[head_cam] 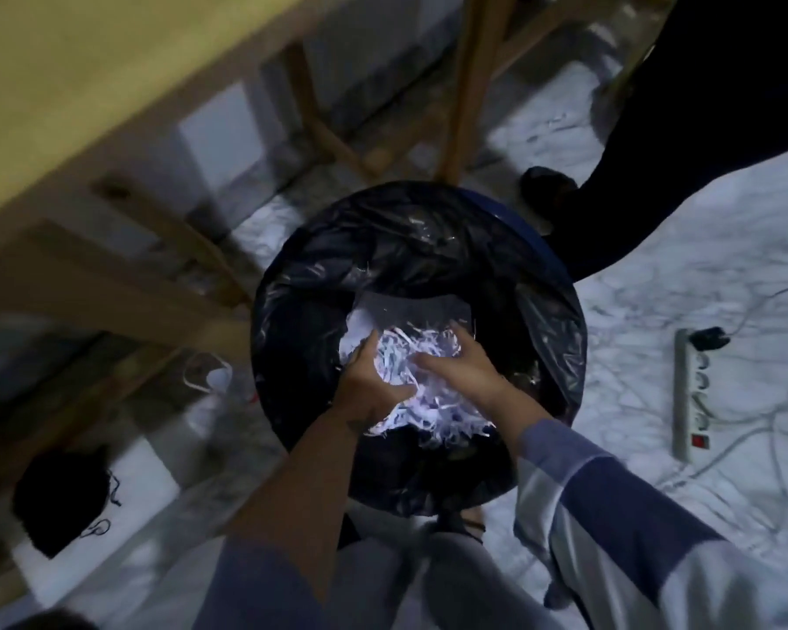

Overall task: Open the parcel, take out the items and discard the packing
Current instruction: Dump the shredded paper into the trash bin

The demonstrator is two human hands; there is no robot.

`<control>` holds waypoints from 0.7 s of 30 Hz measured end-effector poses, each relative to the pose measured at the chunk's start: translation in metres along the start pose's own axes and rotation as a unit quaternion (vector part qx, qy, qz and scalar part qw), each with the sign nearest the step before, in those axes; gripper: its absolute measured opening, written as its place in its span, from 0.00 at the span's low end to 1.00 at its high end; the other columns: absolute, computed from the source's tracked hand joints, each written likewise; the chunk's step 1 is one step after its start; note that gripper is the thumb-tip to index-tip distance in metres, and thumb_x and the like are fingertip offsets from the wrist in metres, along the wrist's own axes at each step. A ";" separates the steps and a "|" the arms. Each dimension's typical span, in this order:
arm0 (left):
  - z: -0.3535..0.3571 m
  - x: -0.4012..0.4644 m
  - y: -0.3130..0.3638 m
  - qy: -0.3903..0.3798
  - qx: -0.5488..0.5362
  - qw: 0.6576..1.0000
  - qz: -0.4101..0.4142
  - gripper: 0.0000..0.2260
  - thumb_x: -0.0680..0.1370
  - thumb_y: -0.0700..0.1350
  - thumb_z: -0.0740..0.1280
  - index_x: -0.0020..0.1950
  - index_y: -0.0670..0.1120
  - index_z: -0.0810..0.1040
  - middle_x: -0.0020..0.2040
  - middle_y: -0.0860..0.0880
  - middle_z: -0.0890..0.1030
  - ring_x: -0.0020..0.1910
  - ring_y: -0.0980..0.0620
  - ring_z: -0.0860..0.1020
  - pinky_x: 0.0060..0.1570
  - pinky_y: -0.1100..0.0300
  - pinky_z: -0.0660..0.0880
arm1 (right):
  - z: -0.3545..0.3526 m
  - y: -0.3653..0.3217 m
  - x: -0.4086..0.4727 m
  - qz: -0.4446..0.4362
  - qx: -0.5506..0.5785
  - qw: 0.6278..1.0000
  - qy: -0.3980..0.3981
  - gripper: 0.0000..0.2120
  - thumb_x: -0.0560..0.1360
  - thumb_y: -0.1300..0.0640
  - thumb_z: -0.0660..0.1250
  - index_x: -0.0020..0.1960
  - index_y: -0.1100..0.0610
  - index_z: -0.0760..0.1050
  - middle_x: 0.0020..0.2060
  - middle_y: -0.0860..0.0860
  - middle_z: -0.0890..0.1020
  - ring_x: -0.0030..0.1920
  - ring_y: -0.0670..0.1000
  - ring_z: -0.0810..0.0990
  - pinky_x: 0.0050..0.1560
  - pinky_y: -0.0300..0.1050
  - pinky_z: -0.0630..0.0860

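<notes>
A bundle of shredded paper packing (410, 379) is held over the mouth of a round bin lined with a black bin bag (428, 247). It is clasped from both sides: the left hand (368, 379) is curled round its left flank, and the right hand (462, 368) is laid over its top with the fingers bent into the strands. The step in hand is judged to be the discarding of the packing. It would be done best if the bundle were lowered well inside the liner before both hands are opened together, so that loose strands (some already hang from the near edge of the bundle) are not shed over the rim.

The bin's opening is wide and unobstructed, with a white sheet (358, 334) already lying within. Room is tighter around it: wooden worktop legs (462, 84) stand just behind, a power strip (692, 397) with trailing cables lies on the marble floor (701, 247) to the right, and another person's dark trouser leg and shoe (547, 184) stand near the far rim.
</notes>
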State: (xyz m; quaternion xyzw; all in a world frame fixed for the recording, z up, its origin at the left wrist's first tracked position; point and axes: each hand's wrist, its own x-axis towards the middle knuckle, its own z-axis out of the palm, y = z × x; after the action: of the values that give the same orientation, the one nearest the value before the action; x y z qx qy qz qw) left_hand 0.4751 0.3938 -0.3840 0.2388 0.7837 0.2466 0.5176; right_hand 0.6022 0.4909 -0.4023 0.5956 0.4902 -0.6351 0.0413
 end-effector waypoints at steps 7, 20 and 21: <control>-0.005 -0.022 0.014 -0.010 0.018 0.999 -0.026 0.37 0.74 0.45 0.72 0.78 0.51 0.55 0.77 0.47 0.60 0.74 0.49 0.61 0.61 0.66 0.62 | 0.002 -0.025 -0.029 0.001 -0.094 0.996 -0.005 0.27 0.73 0.44 0.66 0.70 0.49 0.68 0.68 0.51 0.73 0.66 0.53 0.74 0.62 0.42 0.68; -0.097 -0.189 0.174 0.025 0.036 0.999 0.020 0.18 0.79 0.45 0.64 0.69 0.46 0.69 0.65 0.47 0.75 0.58 0.48 0.76 0.55 0.58 0.74 | -0.049 -0.197 -0.235 -0.190 -0.321 0.928 0.018 0.17 0.77 0.54 0.62 0.65 0.55 0.72 0.60 0.55 0.80 0.60 0.55 0.78 0.57 0.44 0.73; -0.108 -0.202 0.184 0.036 0.038 0.998 0.028 0.18 0.79 0.45 0.64 0.69 0.47 0.70 0.63 0.48 0.76 0.56 0.49 0.76 0.53 0.60 0.73 | -0.049 -0.211 -0.250 -0.207 -0.335 0.919 0.022 0.17 0.77 0.54 0.62 0.65 0.55 0.73 0.60 0.54 0.80 0.60 0.55 0.77 0.57 0.44 0.73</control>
State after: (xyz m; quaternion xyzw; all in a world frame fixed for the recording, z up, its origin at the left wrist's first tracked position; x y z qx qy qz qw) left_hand 0.4674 0.3919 -0.0906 0.2707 0.8036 0.2397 0.4728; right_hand 0.5745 0.4999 -0.0723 0.4458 0.7873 -0.4151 0.0955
